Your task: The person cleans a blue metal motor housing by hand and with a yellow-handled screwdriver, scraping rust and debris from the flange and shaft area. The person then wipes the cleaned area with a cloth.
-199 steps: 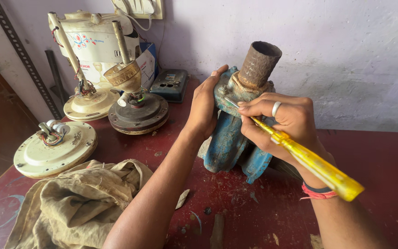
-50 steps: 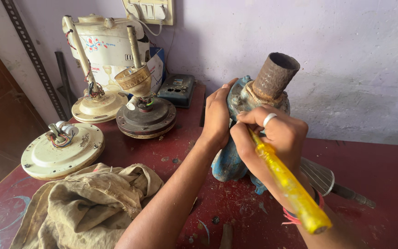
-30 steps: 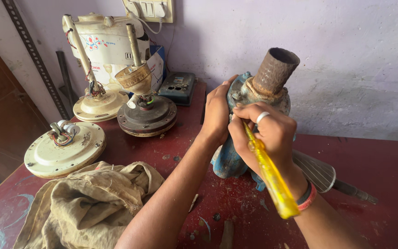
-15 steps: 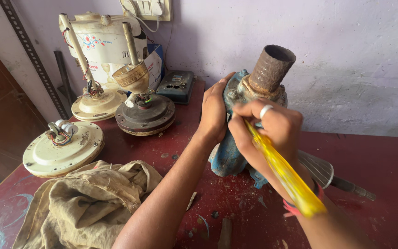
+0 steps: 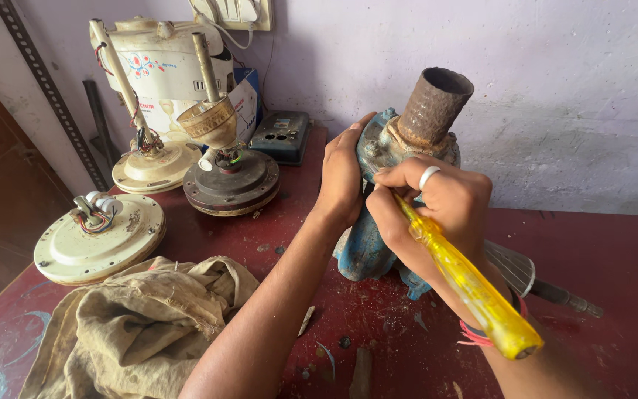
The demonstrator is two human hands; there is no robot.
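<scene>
Blue pump housing (image 5: 367,244) with rusty pipe stub (image 5: 433,106) stands at the bench's (image 5: 599,244) back edge; left hand (image 5: 343,174) clasps it, right hand (image 5: 437,210) fingers closed around yellow screwdriver (image 5: 467,284)

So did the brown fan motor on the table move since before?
No. The brown fan motor sits between the cream fan motor and the grey switch box, just as earlier. Only the head camera shifted a little.
</scene>
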